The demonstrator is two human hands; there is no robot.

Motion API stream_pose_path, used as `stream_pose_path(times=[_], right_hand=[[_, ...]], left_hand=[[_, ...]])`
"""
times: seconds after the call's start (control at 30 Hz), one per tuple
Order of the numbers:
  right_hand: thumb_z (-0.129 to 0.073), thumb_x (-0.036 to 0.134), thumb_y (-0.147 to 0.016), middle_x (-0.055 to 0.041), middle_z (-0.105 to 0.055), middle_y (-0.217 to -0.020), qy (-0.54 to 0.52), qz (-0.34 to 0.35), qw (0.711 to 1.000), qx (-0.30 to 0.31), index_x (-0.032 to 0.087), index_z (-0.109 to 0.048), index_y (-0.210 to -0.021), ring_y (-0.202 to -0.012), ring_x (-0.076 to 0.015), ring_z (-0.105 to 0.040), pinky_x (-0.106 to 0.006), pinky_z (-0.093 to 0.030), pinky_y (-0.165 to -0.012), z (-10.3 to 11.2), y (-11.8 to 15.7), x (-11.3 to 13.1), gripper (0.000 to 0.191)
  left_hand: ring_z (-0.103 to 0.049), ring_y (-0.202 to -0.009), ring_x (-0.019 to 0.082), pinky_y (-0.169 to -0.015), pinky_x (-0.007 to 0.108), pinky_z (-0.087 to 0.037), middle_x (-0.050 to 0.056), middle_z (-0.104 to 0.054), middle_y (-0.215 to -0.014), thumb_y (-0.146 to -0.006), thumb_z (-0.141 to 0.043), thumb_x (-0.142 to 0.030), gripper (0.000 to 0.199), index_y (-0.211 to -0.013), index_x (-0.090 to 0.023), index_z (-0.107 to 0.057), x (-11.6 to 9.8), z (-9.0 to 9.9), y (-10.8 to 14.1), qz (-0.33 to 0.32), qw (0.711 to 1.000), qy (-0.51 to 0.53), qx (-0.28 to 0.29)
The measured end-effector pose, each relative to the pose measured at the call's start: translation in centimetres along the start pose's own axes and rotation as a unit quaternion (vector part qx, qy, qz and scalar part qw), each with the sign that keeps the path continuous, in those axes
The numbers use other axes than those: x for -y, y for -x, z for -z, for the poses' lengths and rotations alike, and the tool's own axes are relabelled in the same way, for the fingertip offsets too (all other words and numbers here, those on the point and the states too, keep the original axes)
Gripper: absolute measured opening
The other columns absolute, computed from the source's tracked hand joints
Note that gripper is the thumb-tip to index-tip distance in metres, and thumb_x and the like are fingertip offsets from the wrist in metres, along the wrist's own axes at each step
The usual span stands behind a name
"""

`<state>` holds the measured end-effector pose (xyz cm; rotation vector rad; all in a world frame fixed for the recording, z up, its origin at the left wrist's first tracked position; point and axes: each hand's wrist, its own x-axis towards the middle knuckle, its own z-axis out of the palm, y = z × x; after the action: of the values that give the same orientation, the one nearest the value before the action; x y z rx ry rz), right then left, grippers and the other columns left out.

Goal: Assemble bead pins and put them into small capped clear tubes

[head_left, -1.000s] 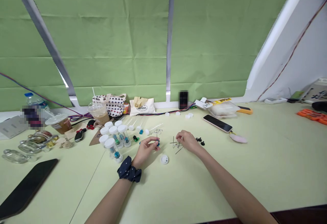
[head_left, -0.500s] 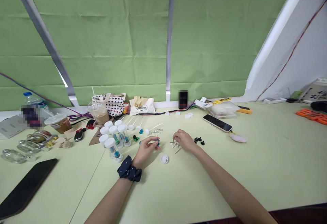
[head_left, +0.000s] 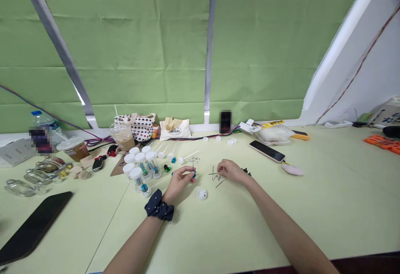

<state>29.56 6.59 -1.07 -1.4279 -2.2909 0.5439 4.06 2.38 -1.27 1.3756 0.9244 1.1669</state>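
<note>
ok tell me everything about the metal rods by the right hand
The metal rods lie in a crossing pile on the table, thin and silvery grey, mostly straight. One juts toward the table's far side, another toward its near edge. The right hand is at the pile's right side, fingers bent; I cannot tell whether they pinch one.

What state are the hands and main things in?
Left hand: pinching a blue part
Right hand: fingertips at crossed metal rods, grip unclear
White disc: lying flat
Capped tubes: upright
Pink-edged phone: flat, screen dark
Iced cup: upright, straw in
Water bottle: capped, upright
</note>
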Motion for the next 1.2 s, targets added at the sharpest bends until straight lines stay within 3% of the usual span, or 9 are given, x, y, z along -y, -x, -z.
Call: stream_pose_path(times=[0.13, 0.23, 0.33, 0.4, 0.53, 0.7, 0.83, 1.0, 1.2], right_hand=[[-0.064, 0.014, -0.066, -0.0016, -0.056, -0.081, -0.053, 0.061, 0.992, 0.100, 0.020, -0.067, -0.076, -0.074, -0.0139, -0.054, -0.022, -0.039, -0.065, 1.1, 0.8, 0.0, 0.012], [-0.068, 0.016, -0.063, -0.0013, -0.054, -0.080, -0.055, 0.077, 0.988, 0.120, 0.020, -0.068, -0.074, -0.074, -0.0138, -0.053, -0.021, -0.039, -0.063, 0.9, 1.0, 0.3, 0.012], [-0.066, 0.017, -0.065, -0.0011, -0.054, -0.078, -0.050, 0.072, 0.992, 0.095, 0.020, -0.068, -0.074, -0.071, -0.0131, -0.052, -0.021, -0.039, -0.063, 0.5, 0.7, 0.4, 0.009], [-0.061, 0.017, -0.070, -0.0013, -0.054, -0.076, -0.040, 0.050, 0.997, 0.046, 0.019, -0.067, -0.075, -0.069, -0.0130, -0.052, -0.022, -0.038, -0.064, 0.4, 0.5, 0.1, 0.008], [-0.053, 0.019, -0.078, -0.0024, -0.056, -0.076, -0.010, 0.001, 0.999, -0.039, 0.018, -0.065, -0.077, -0.070, -0.0139, -0.053, -0.024, -0.039, -0.066, 0.0, -0.2, -0.5, 0.012], [-0.055, 0.020, -0.080, -0.0065, -0.060, -0.098, 0.007, 0.032, 0.997, -0.069, 0.020, -0.062, -0.097, -0.096, -0.0181, -0.053, -0.029, -0.038, -0.083, -2.9, -3.1, 1.5, 0.018], [-0.056, 0.025, -0.082, -0.0081, -0.056, -0.113, 0.037, 0.043, 0.996, -0.070, 0.020, -0.057, -0.110, -0.110, -0.0199, -0.045, -0.031, -0.034, -0.090, -5.8, -6.9, 4.5, 0.028], [-0.059, 0.026, -0.081, -0.0083, -0.057, -0.107, 0.041, 0.025, 0.997, -0.064, 0.020, -0.062, -0.098, -0.106, -0.0219, -0.046, -0.033, -0.034, -0.086, -7.3, -10.6, 6.4, 0.018], [-0.058, 0.017, -0.080, -0.0039, -0.059, -0.091, 0.032, 0.040, 0.998, -0.034, 0.021, -0.065, -0.082, -0.096, -0.0185, -0.049, -0.028, -0.034, -0.078, -7.6, -9.5, 6.2, 0.008]], left_hand=[[-0.062, -0.061, 0.014, -0.061, 0.027, -0.049, 0.008, -0.065, -0.088, -0.070, -0.067, -0.040, 0.033, -0.091, -0.014, -0.065, -0.1, 0.0, 0.0, 0.002, 1.000, -0.005, -0.001], [-0.062, -0.061, 0.014, -0.062, 0.027, -0.050, 0.008, -0.065, -0.090, -0.070, -0.066, -0.041, 0.034, -0.091, -0.014, -0.065, -0.1, 0.1, 0.0, -0.002, 1.000, -0.006, 0.001], [-0.062, -0.062, 0.014, -0.062, 0.028, -0.050, 0.008, -0.065, -0.092, -0.071, -0.066, -0.041, 0.034, -0.092, -0.014, -0.065, 0.1, 0.2, 0.0, -0.004, 1.000, -0.007, -0.005], [-0.062, -0.061, 0.013, -0.062, 0.027, -0.050, 0.009, -0.064, -0.097, -0.071, -0.065, -0.040, 0.033, -0.092, -0.014, -0.065, 0.4, 0.3, -0.1, -0.013, 1.000, -0.006, -0.018], [-0.060, -0.059, 0.011, -0.060, 0.026, -0.049, 0.010, -0.063, -0.100, -0.072, -0.064, -0.039, 0.031, -0.091, -0.014, -0.064, 1.0, 0.8, -0.4, -0.044, 0.995, 0.005, -0.086], [-0.059, -0.059, 0.011, -0.062, 0.027, -0.049, 0.008, -0.063, -0.098, -0.072, -0.064, -0.038, 0.031, -0.093, -0.015, -0.063, 1.5, 1.6, -0.8, -0.066, 0.984, 0.024, -0.164], [-0.058, -0.058, 0.010, -0.061, 0.026, -0.048, 0.008, -0.063, -0.097, -0.071, -0.065, -0.039, 0.032, -0.092, -0.015, -0.063, 1.3, 1.7, -0.8, -0.063, 0.982, 0.025, -0.175], [-0.057, -0.056, 0.010, -0.060, 0.027, -0.049, 0.008, -0.064, -0.094, -0.071, -0.064, -0.041, 0.033, -0.092, -0.015, -0.062, 1.2, 1.7, -0.8, -0.062, 0.984, 0.005, -0.170], [-0.057, -0.055, 0.010, -0.060, 0.027, -0.048, 0.008, -0.065, -0.095, -0.071, -0.063, -0.043, 0.034, -0.091, -0.015, -0.063, 1.5, 1.9, -0.9, -0.065, 0.982, -0.007, -0.175]])
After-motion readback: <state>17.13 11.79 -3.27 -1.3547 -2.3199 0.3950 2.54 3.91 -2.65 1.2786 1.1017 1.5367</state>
